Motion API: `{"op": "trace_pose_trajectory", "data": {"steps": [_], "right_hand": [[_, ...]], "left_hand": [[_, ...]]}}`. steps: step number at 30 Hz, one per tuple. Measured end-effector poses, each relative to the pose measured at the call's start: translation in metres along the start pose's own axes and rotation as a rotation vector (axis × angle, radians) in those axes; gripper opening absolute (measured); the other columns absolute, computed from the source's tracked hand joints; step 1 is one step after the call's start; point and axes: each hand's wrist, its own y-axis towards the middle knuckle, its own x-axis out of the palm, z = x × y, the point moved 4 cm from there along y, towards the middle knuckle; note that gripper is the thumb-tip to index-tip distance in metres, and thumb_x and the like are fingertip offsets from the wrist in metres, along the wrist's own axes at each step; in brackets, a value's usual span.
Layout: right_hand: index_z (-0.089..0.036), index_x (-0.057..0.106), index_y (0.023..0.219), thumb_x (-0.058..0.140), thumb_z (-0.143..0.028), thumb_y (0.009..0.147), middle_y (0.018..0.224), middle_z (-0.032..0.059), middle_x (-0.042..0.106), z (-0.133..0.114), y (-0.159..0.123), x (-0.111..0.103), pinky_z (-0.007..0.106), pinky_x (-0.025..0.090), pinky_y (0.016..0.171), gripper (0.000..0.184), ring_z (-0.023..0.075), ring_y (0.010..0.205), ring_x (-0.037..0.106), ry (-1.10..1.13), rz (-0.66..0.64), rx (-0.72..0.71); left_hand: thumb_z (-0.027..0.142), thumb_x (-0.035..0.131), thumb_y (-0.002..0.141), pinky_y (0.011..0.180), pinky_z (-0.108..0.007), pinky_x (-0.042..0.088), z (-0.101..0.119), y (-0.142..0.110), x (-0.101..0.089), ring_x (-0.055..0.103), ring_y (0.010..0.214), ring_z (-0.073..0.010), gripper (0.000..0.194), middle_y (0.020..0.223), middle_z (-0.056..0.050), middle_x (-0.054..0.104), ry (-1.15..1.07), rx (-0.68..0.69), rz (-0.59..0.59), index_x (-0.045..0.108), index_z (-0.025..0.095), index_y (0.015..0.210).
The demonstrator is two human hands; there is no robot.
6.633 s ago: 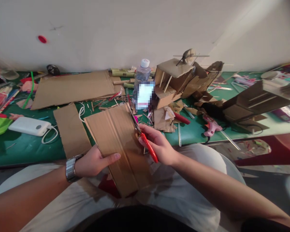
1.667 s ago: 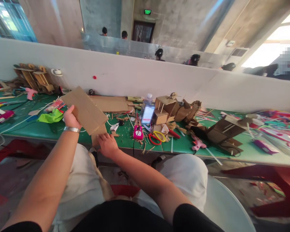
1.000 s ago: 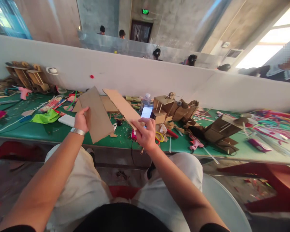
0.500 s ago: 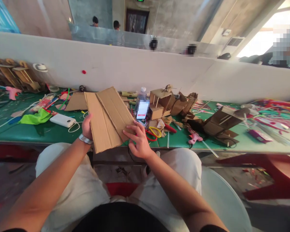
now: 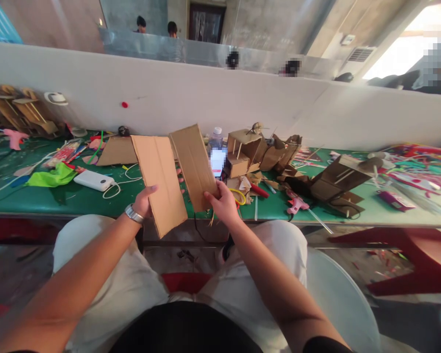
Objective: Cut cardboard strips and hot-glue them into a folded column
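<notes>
Left hand (image 5: 144,202): grips light-brown rectangular cardboard panel (image 5: 162,184) over green flat desk (image 5: 59,202)
Right hand (image 5: 225,202): grips darker-brown rectangular cardboard piece (image 5: 193,165), just beside
White rounded power bank (image 5: 93,181): on desk, left of panel

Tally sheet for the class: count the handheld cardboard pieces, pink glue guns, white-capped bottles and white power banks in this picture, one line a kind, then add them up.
Handheld cardboard pieces: 2
Pink glue guns: 2
White-capped bottle: 1
White power bank: 1
Total: 6
</notes>
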Motion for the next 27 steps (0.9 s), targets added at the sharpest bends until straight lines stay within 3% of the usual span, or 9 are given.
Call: {"op": "trace_pose_trajectory", "data": {"steps": [3, 7, 10, 19, 27], "right_hand": [[-0.021, 0.057, 0.124, 0.067, -0.032, 0.087, 0.115, 0.0103, 0.074, 0.000, -0.002, 0.003, 0.038, 0.058, 0.087, 0.040, 0.0251, 0.102, 0.071, -0.004, -0.002, -0.023], [-0.024, 0.054, 0.129, 0.067, -0.027, 0.087, 0.112, 0.0081, 0.076, 0.004, -0.014, 0.020, 0.036, 0.058, 0.084, 0.044, 0.0247, 0.100, 0.073, -0.028, -0.075, -0.031], [-0.023, 0.055, 0.130, 0.067, -0.026, 0.087, 0.108, 0.0087, 0.076, 0.005, -0.019, 0.025, 0.038, 0.057, 0.082, 0.045, 0.0264, 0.096, 0.073, -0.092, -0.074, -0.026], [-0.022, 0.056, 0.128, 0.067, -0.028, 0.087, 0.101, 0.0087, 0.075, 0.002, -0.024, 0.023, 0.036, 0.053, 0.074, 0.043, 0.0276, 0.088, 0.070, -0.266, -0.045, 0.000], [-0.021, 0.054, 0.130, 0.066, -0.029, 0.089, 0.104, 0.0121, 0.076, 0.007, -0.026, 0.027, 0.037, 0.054, 0.076, 0.044, 0.0300, 0.093, 0.072, -0.304, -0.047, 0.009]], "left_hand": [[0.050, 0.076, 0.070, 0.111, -0.061, 0.049, -0.002, 0.003, 0.003, 0.061, 0.133, -0.0442, 0.078, 0.139, -0.017, 0.069, -0.039, -0.017, -0.036, 0.061, 0.018, 0.140], [0.050, 0.081, 0.063, 0.106, -0.059, 0.054, -0.006, 0.003, -0.012, 0.068, 0.122, -0.0442, 0.075, 0.110, -0.013, 0.080, 0.025, -0.013, 0.166, 0.067, 0.018, 0.130], [0.047, 0.085, 0.059, 0.102, -0.059, 0.057, -0.009, 0.000, -0.020, 0.071, 0.115, -0.0442, 0.074, 0.095, -0.010, 0.081, 0.050, -0.028, 0.225, 0.069, 0.018, 0.125], [0.049, 0.092, 0.051, 0.103, -0.060, 0.056, -0.013, -0.007, -0.014, 0.070, 0.118, -0.0452, 0.093, 0.110, -0.013, 0.080, 0.099, -0.040, 0.207, 0.064, 0.019, 0.135], [0.059, 0.094, 0.048, 0.106, -0.057, 0.054, -0.020, -0.010, -0.015, 0.067, 0.125, -0.0442, 0.095, 0.118, -0.012, 0.079, 0.170, 0.011, 0.153, 0.067, 0.024, 0.132]]}}
